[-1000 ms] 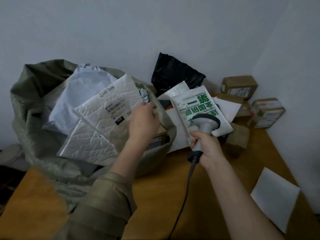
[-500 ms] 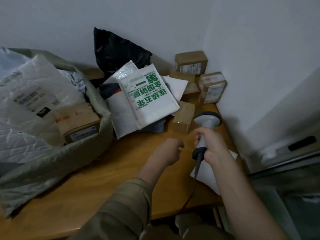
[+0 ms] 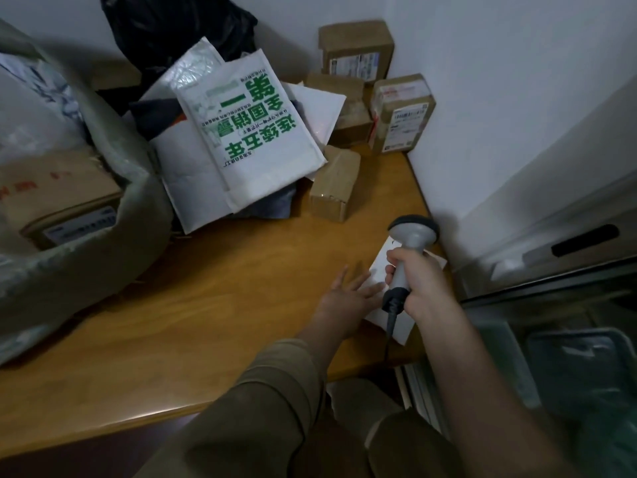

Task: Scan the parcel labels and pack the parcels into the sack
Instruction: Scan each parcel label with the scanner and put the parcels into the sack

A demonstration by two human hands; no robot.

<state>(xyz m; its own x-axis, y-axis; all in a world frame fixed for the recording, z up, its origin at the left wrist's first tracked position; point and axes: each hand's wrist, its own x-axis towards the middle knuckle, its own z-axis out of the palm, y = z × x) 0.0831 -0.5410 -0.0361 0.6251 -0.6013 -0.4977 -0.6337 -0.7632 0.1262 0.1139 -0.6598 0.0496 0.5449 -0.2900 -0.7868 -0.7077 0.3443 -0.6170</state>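
Note:
My right hand [image 3: 425, 284] grips the grey barcode scanner [image 3: 410, 243] by its handle, head pointing away from me. Beneath it a flat white parcel [image 3: 403, 322] lies on the wooden table [image 3: 213, 305] near the right edge. My left hand [image 3: 348, 294] reaches across with fingers spread, fingertips touching that parcel's left edge. The green woven sack [image 3: 79, 236] stands at the left, with a brown box [image 3: 58, 201] and white mailers inside. A white mailer with green print [image 3: 255, 132] tops the pile at the back.
Several brown boxes [image 3: 400, 115] stack in the back right corner by the wall. A small brown box [image 3: 334, 184] stands beside the mailer pile. A black bag [image 3: 179, 25] leans on the back wall. The table's right edge drops beside a dark bin [image 3: 568, 367].
My left hand let go of the white mailer in the sack and swung right to the flat white parcel, its fingers opening. The scanner moved right and down with my right hand.

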